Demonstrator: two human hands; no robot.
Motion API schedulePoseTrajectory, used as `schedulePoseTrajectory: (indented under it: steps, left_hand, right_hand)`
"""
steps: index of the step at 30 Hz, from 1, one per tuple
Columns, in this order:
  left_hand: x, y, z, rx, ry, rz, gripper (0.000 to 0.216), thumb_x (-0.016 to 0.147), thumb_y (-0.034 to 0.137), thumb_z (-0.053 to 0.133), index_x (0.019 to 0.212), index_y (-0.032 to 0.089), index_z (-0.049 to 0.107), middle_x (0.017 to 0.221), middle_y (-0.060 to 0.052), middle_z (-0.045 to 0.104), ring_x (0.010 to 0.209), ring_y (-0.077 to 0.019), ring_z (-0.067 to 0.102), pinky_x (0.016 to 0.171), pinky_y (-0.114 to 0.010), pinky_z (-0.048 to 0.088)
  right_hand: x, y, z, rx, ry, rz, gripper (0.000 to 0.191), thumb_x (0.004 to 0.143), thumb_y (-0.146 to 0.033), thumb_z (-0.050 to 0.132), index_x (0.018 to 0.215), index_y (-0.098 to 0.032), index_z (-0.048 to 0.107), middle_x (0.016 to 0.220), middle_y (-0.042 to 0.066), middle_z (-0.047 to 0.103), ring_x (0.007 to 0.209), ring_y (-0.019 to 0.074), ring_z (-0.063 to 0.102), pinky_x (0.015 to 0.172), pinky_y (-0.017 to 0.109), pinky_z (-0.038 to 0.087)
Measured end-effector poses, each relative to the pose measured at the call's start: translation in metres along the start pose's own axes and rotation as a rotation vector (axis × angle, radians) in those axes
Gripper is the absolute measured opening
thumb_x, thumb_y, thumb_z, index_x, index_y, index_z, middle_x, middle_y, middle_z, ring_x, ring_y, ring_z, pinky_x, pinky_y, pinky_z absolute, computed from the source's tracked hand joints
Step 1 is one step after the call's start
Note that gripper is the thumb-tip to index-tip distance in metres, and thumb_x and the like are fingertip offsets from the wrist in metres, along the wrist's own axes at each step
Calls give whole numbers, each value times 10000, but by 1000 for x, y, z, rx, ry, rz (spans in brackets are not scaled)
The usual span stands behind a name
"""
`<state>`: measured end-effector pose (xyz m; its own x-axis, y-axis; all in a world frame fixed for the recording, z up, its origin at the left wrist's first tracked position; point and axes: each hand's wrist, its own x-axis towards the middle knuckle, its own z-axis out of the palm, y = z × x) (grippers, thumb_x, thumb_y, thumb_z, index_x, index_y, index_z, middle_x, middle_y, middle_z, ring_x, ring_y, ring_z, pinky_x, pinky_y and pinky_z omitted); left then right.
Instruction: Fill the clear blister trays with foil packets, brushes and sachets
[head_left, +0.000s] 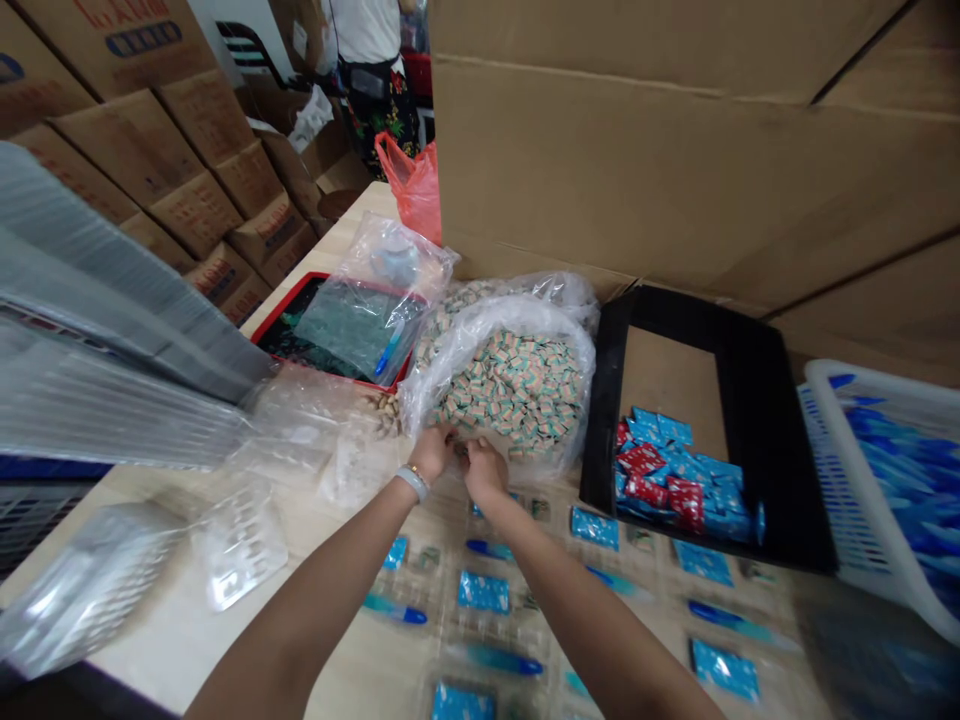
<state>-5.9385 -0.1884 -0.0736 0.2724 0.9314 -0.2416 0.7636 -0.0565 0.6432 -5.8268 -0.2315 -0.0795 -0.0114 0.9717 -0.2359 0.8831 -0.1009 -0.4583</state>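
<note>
My left hand [430, 453], with a pale band at the wrist, and my right hand [485, 469] meet at the near edge of a clear plastic bag [421, 385]. Small tan-and-green pieces [517, 385] fill this bag. Both hands have their fingers drawn together; whatever is between the fingertips is too small and blurred to name. Below the hands lie clear plastic trays whose compartments hold blue packets [483, 592] and blue pens [495, 658]. My forearms cover part of them.
A black box [761, 400] of blue and red packets stands right of the bag, beside a white basket [832, 480] of blue items. At left are a red-rimmed tray [259, 330], stacked clear trays [97, 580] and grey sheets [112, 300]. Cardboard [675, 170] rises behind; a person [371, 60] stands beyond.
</note>
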Motion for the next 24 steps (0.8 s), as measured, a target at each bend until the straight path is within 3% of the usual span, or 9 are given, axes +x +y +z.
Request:
schedulePoseTrajectory:
  steps: [4,11,16,21,24]
  left_hand:
    - [-2,-1,1,-18,22,9,290,658,11,424,868,112,596,881,-91,634,803,-178,566,755,-307,443]
    - [-6,-5,1,-65,-35,132,274,656,9,417,813,121,611,799,-51,637,744,-149,557,728,-284,449]
    - [-5,-5,-5,-119,-86,214,295,677,1,417,837,130,629,837,-45,642,792,-140,554,777,-280,437]
    - [-9,-6,-2,-59,-13,216,235,742,79,419,828,134,631,831,-62,613,784,-156,547,764,-305,450]
    - [-15,-9,2,-64,-4,265,230,784,125,404,858,145,621,973,-81,577,886,-164,537,827,-322,432]
  right_hand:
    - [0,1,2,38,-9,0,224,713,-60,432,838,-196,558,888,72,539,738,158,515,638,261,372]
    - [4,16,-3,170,26,-247,219,703,-54,417,826,-186,540,856,44,524,843,162,489,746,271,383]
    - [11,20,1,236,35,-232,346,698,-56,421,1016,-165,503,967,71,533,917,177,481,801,308,381]
    - [11,23,4,215,16,-242,285,710,-75,437,956,-174,542,925,72,537,903,184,483,793,303,386]
    - [11,25,3,217,22,-236,270,712,-80,436,938,-181,544,895,61,534,882,180,484,782,295,386]
